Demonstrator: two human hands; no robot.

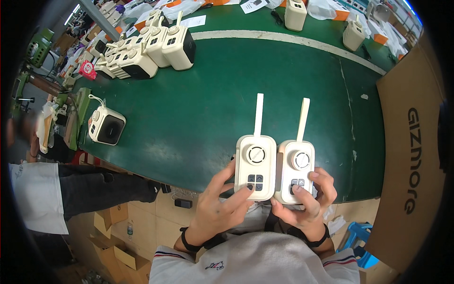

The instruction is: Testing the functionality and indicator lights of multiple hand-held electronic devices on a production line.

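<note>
Two cream portable speakers stand side by side at the table's near edge, knobs and dark button pads facing up. My left hand (pixel 221 204) grips the left speaker (pixel 256 171), with one fingertip on the lower left button of its pad. The right speaker (pixel 299 173) is in my right hand (pixel 309 208), a finger resting over its button pad and hiding part of it. Each speaker has a cream strap, one strap (pixel 258 115) and the other strap (pixel 304 118) pointing away from me. The fingers beneath the speakers are partly hidden.
A single speaker (pixel 108 125) sits at the left of the green table (pixel 203 104). Several more cream speakers (pixel 158 45) crowd the far left. A large cardboard box (pixel 402 156) stands at the right. Beside the left edge is another person (pixel 38 194).
</note>
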